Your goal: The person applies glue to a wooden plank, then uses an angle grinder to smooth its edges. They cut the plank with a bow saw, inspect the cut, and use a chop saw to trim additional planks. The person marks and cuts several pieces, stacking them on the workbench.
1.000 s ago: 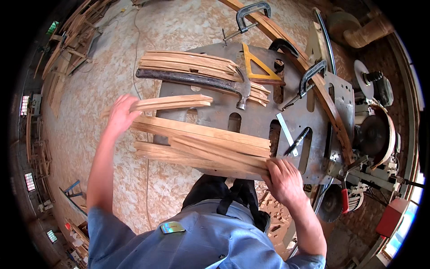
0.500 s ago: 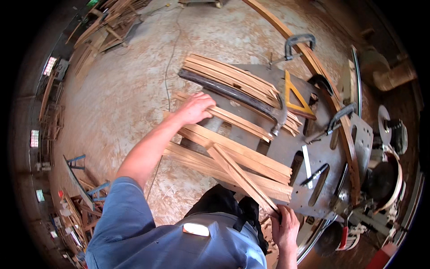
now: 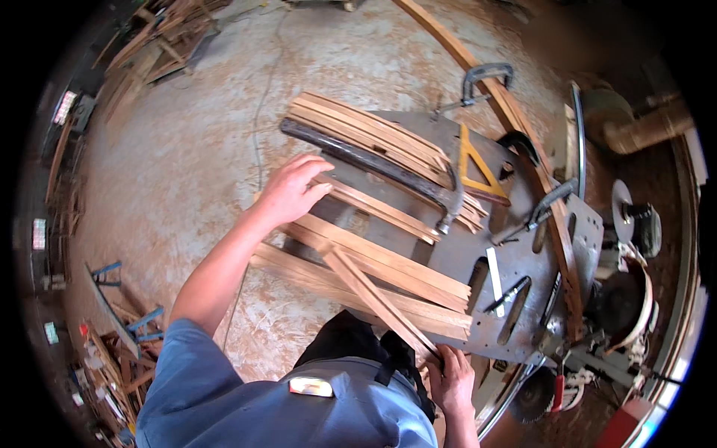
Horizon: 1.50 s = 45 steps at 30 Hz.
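My left hand is open at the far-left end of a narrow pair of wooden strips, its thumb and fingers apart. Close to my body, my right hand is closed round the near end of a wooden strip. That strip slants across other light wooden strips lying on a grey metal plate. Beyond my left hand, a claw hammer with a dark handle lies alongside a stack of thin strips.
A long curved wooden beam runs along the right, held by C-clamps. A yellow set square, a white ruler and a black pen lie on the plate. Machinery with round blades stands at the right.
My left hand has opened, its fingers lifting off the narrow pair of strips. My right hand still grips its strip. The whole view has shifted slightly, so everything sits further left.
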Each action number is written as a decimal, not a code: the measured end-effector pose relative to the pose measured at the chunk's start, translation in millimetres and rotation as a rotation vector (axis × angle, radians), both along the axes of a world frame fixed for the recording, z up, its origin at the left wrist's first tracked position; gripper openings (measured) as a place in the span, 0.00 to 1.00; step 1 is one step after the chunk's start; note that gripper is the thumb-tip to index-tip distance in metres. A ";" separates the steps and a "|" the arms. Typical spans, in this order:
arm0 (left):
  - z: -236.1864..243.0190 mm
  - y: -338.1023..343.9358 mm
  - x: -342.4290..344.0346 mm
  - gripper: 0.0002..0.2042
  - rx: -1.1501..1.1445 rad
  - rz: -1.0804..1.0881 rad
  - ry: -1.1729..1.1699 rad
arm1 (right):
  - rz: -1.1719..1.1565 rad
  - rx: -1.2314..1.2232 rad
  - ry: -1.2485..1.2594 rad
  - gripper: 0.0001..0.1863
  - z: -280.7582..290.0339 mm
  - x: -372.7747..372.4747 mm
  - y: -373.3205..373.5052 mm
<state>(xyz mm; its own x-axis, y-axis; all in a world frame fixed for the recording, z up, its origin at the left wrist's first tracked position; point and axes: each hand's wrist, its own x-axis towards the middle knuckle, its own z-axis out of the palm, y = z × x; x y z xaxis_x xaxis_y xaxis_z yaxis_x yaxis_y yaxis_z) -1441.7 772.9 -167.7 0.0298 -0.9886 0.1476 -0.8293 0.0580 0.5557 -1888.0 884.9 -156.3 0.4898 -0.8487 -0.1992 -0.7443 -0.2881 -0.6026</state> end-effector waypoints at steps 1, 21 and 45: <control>11.0 0.6 -14.4 0.16 0.011 -0.065 0.049 | 0.014 0.007 -0.004 0.22 1.9 2.2 -4.4; 28.5 55.0 -138.1 0.24 0.490 -0.613 -0.023 | 0.246 -0.274 -0.018 0.18 10.1 66.9 -52.9; 15.9 48.0 -127.8 0.25 0.401 -0.543 -0.131 | -0.649 -0.042 -0.138 0.18 -21.1 -47.0 -64.1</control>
<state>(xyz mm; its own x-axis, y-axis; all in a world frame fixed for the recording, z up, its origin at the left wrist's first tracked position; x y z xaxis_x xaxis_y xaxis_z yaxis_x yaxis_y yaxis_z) -1569.5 820.9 -151.8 -0.4781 -0.8374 -0.2647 -0.8030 0.2948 0.5179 -1935.0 820.8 -177.4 -0.1050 -0.9858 -0.1312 -0.6915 0.1672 -0.7027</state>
